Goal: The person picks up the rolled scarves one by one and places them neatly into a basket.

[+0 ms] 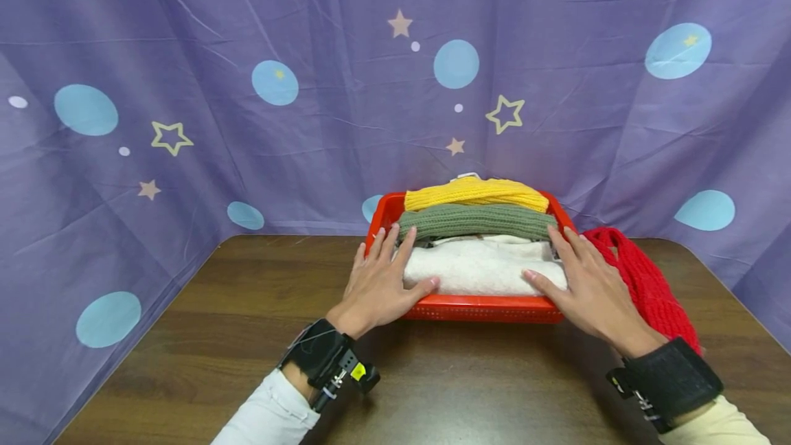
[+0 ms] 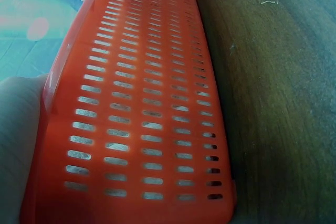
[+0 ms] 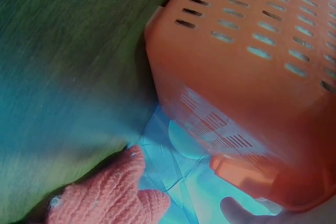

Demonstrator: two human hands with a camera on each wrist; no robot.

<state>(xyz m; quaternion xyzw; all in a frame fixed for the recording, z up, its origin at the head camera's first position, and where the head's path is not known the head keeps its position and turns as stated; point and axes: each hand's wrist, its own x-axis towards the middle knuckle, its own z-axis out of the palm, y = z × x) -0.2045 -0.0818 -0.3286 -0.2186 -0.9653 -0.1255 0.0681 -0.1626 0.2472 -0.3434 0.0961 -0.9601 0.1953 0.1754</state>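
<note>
A red plastic basket with slotted walls stands on the table, packed with folded knitwear. A white fuzzy garment lies at the front, a green ribbed one behind it, a yellow one at the back. My left hand rests over the left front corner, fingers spread and fairly straight, thumb by the white garment. Over the right front corner lies my right hand, likewise spread. In the left wrist view the basket's front wall fills the middle. The right wrist view shows its corner and a fingertip.
A red knitted piece lies on the table right of the basket, beside my right hand. The brown wooden table extends to the left and front. A purple curtain with stars and blue circles hangs close behind the basket.
</note>
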